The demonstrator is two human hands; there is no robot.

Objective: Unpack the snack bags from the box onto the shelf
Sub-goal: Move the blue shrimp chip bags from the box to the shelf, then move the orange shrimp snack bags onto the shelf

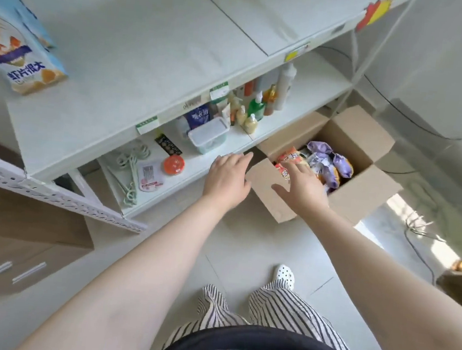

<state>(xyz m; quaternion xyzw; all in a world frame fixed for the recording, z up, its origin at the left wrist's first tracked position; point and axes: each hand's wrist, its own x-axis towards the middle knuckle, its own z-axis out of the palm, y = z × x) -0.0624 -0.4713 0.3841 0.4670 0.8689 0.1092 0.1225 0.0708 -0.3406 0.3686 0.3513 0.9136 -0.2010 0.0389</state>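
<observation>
— Where are the snack bags?
— In the open cardboard box (345,187) on the floor: purple bags (336,163) and a red bag (290,157).
— And the hands?
— Right hand (303,182), fingers spread, empty, over the red bag; purple ones at its two o'clock. Left hand (228,174), open, at its nine o'clock.
— The shelf (139,59)?
— One blue bag (15,46) on top.

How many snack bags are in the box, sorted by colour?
Purple bags: about 3 showing
Red-orange bags: 2 showing
Total: about 5 visible in the box; any underneath are hidden.
</observation>
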